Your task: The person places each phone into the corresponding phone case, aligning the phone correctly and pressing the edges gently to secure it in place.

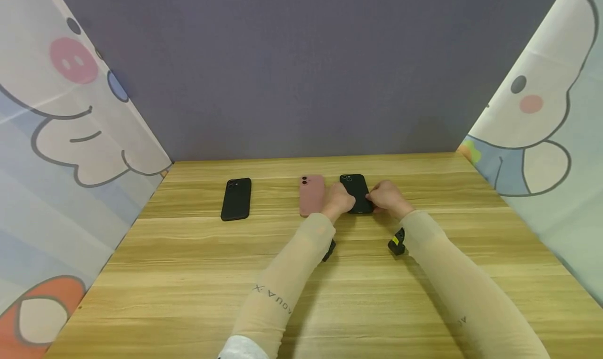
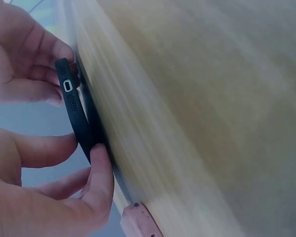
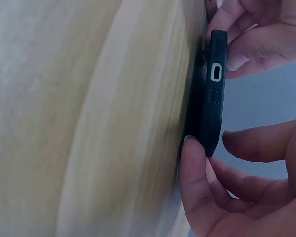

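A black phone (image 1: 356, 191) lies camera side up on the wooden table (image 1: 188, 275), rightmost of three. My left hand (image 1: 340, 199) pinches its near left corner and my right hand (image 1: 383, 197) its near right corner. The left wrist view shows the phone's bottom edge (image 2: 69, 94) with the charging port, slightly raised off the wood, and my left thumb (image 2: 101, 168) under the corner. In the right wrist view the same edge (image 3: 214, 94) is held by my right thumb (image 3: 192, 173), with the fingers curled behind.
A pink phone (image 1: 311, 194) lies just left of the held one, its corner (image 2: 140, 222) close to my left hand. Another black phone (image 1: 236, 198) lies further left. Cartoon-print curtains wall both sides, and a grey wall stands behind.
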`<action>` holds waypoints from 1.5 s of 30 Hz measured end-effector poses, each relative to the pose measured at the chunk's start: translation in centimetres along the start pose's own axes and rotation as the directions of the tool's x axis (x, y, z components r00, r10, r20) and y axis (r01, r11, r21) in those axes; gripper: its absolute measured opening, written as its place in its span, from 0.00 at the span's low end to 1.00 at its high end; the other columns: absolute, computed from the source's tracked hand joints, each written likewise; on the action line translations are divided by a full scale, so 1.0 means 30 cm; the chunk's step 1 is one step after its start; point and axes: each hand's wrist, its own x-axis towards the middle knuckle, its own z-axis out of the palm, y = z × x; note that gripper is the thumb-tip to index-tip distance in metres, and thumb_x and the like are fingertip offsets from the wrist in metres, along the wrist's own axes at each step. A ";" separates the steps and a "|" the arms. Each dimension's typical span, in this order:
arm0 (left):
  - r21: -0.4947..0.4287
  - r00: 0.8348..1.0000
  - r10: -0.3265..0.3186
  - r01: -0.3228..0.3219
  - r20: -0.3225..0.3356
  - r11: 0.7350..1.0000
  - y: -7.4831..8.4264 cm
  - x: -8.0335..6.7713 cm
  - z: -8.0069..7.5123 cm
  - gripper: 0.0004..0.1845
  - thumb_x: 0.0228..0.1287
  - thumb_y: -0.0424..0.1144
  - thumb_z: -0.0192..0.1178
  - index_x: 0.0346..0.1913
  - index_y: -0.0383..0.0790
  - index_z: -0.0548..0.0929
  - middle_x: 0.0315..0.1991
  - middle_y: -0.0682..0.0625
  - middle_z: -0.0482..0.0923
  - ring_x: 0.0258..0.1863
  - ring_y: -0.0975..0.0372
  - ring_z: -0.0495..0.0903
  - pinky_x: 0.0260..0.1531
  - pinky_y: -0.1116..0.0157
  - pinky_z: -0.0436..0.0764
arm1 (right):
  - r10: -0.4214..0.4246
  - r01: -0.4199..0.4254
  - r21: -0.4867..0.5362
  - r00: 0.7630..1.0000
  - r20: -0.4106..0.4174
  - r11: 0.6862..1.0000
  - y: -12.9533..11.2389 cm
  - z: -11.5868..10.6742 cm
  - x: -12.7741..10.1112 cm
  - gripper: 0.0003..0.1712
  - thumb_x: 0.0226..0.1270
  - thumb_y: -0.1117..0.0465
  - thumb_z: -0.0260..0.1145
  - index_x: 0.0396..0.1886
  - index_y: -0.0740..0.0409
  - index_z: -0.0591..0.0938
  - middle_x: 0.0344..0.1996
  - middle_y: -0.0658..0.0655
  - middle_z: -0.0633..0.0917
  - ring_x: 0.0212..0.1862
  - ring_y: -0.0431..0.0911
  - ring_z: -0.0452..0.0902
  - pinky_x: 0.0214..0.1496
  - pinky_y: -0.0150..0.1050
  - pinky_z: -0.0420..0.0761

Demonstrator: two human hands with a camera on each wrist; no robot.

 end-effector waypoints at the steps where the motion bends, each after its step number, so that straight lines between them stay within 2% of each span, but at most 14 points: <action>1: 0.015 1.000 -0.001 0.001 -0.003 1.000 0.003 0.000 0.002 0.18 0.69 0.33 0.60 0.59 0.32 0.80 0.44 0.42 0.82 0.28 0.56 0.73 0.28 0.64 0.72 | 0.000 0.000 -0.015 1.000 -0.001 1.000 -0.001 0.000 0.001 0.10 0.74 0.66 0.59 0.32 0.67 0.79 0.25 0.56 0.77 0.24 0.45 0.78 0.30 0.37 0.84; 3: 0.047 1.000 0.001 0.000 -0.006 0.999 0.007 0.002 0.005 0.17 0.70 0.35 0.61 0.58 0.32 0.81 0.45 0.43 0.82 0.29 0.56 0.73 0.29 0.64 0.72 | -0.003 0.003 -0.049 1.000 -0.004 0.999 -0.002 -0.001 0.001 0.10 0.73 0.66 0.60 0.32 0.68 0.80 0.27 0.58 0.80 0.23 0.45 0.79 0.29 0.38 0.83; 7: 0.105 1.000 0.006 -0.005 -0.009 0.994 0.014 0.005 0.012 0.16 0.70 0.37 0.61 0.57 0.34 0.83 0.44 0.44 0.82 0.31 0.56 0.74 0.30 0.64 0.73 | -0.009 0.009 -0.099 1.000 -0.002 0.995 -0.005 -0.002 0.001 0.11 0.72 0.66 0.60 0.30 0.68 0.80 0.22 0.58 0.80 0.20 0.46 0.78 0.29 0.38 0.82; 12: 0.116 1.000 0.004 -0.004 0.000 0.993 0.016 0.009 0.019 0.12 0.71 0.37 0.61 0.51 0.34 0.85 0.43 0.43 0.83 0.30 0.55 0.74 0.29 0.62 0.73 | -0.011 0.011 -0.156 1.000 -0.003 0.988 -0.008 0.003 0.004 0.16 0.70 0.67 0.59 0.19 0.59 0.74 0.13 0.52 0.74 0.17 0.46 0.74 0.25 0.37 0.77; 16: 0.080 1.000 -0.012 0.011 0.007 0.997 0.014 0.012 0.021 0.14 0.71 0.36 0.60 0.54 0.33 0.84 0.53 0.41 0.81 0.37 0.52 0.75 0.34 0.61 0.74 | -0.014 0.014 -0.199 1.000 0.005 0.980 -0.014 0.005 0.006 0.20 0.68 0.67 0.57 0.14 0.53 0.68 0.11 0.50 0.70 0.15 0.46 0.70 0.23 0.36 0.73; 19: 0.088 1.000 -0.024 0.023 0.008 0.996 0.016 0.017 0.024 0.19 0.71 0.37 0.60 0.61 0.34 0.81 0.62 0.41 0.77 0.48 0.51 0.76 0.44 0.59 0.75 | -0.011 0.015 -0.221 1.000 0.017 0.975 -0.019 0.003 0.005 0.21 0.67 0.66 0.57 0.13 0.52 0.67 0.10 0.50 0.68 0.14 0.45 0.68 0.21 0.36 0.71; 22: 0.105 0.999 -0.031 0.029 0.011 0.994 0.018 0.019 0.029 0.21 0.72 0.38 0.60 0.64 0.34 0.80 0.64 0.40 0.76 0.52 0.50 0.77 0.49 0.58 0.77 | -0.012 0.017 -0.249 1.000 0.020 0.968 -0.021 0.003 0.005 0.19 0.67 0.65 0.58 0.14 0.54 0.69 0.11 0.51 0.70 0.15 0.45 0.70 0.22 0.35 0.71; 28: 0.139 1.000 0.018 -0.018 0.005 0.990 0.022 0.005 0.030 0.19 0.70 0.38 0.62 0.59 0.33 0.83 0.60 0.39 0.77 0.47 0.50 0.78 0.45 0.58 0.78 | -0.015 0.021 -0.285 1.000 0.023 0.958 -0.021 0.006 0.011 0.18 0.66 0.62 0.60 0.16 0.55 0.71 0.10 0.51 0.72 0.13 0.43 0.69 0.20 0.34 0.70; 33: 0.024 0.996 0.060 -0.062 0.072 0.998 0.001 -0.008 -0.009 0.22 0.68 0.36 0.64 0.61 0.29 0.79 0.55 0.38 0.79 0.41 0.50 0.79 0.38 0.59 0.77 | -0.008 0.020 -0.277 0.999 0.044 0.961 -0.028 0.008 -0.001 0.17 0.68 0.59 0.61 0.18 0.55 0.71 0.13 0.51 0.72 0.14 0.43 0.69 0.21 0.34 0.70; 36: -0.068 0.989 0.088 -0.080 0.120 0.994 -0.019 -0.015 -0.041 0.27 0.69 0.37 0.64 0.68 0.29 0.74 0.60 0.38 0.77 0.50 0.49 0.81 0.45 0.58 0.81 | -0.004 0.016 -0.269 0.999 0.045 0.963 -0.034 0.005 -0.011 0.16 0.70 0.58 0.61 0.22 0.57 0.72 0.16 0.52 0.73 0.16 0.44 0.70 0.24 0.35 0.71; 40: -0.087 0.978 0.156 -0.145 0.141 0.986 -0.054 -0.027 -0.072 0.30 0.73 0.39 0.61 0.73 0.33 0.68 0.69 0.40 0.71 0.65 0.49 0.75 0.58 0.53 0.79 | -0.003 0.012 -0.283 0.999 0.034 0.959 -0.040 0.000 -0.022 0.15 0.72 0.57 0.61 0.32 0.64 0.73 0.23 0.57 0.75 0.21 0.48 0.72 0.27 0.38 0.72; 42: -0.083 0.971 0.189 -0.178 0.146 0.981 -0.070 -0.033 -0.085 0.30 0.75 0.38 0.60 0.74 0.33 0.67 0.71 0.41 0.70 0.59 0.50 0.79 0.55 0.55 0.80 | -0.004 0.012 -0.297 1.000 0.028 0.955 -0.041 0.000 -0.025 0.16 0.73 0.56 0.60 0.38 0.68 0.74 0.27 0.59 0.77 0.24 0.49 0.74 0.29 0.39 0.72; 44: -0.072 0.966 0.211 -0.202 0.151 0.977 -0.081 -0.041 -0.099 0.30 0.76 0.37 0.59 0.75 0.33 0.66 0.70 0.41 0.71 0.46 0.53 0.83 0.45 0.58 0.81 | -0.009 0.015 -0.316 1.000 0.021 0.949 -0.040 0.001 -0.026 0.18 0.73 0.55 0.60 0.39 0.69 0.76 0.29 0.61 0.79 0.26 0.50 0.74 0.29 0.39 0.73; 45: -0.057 0.964 0.218 -0.211 0.150 0.976 -0.084 -0.045 -0.107 0.29 0.75 0.36 0.58 0.75 0.34 0.66 0.70 0.41 0.71 0.40 0.56 0.82 0.41 0.61 0.80 | -0.011 0.016 -0.320 1.000 0.020 0.947 -0.040 0.002 -0.028 0.18 0.74 0.54 0.60 0.39 0.69 0.77 0.30 0.62 0.79 0.27 0.50 0.74 0.29 0.39 0.73</action>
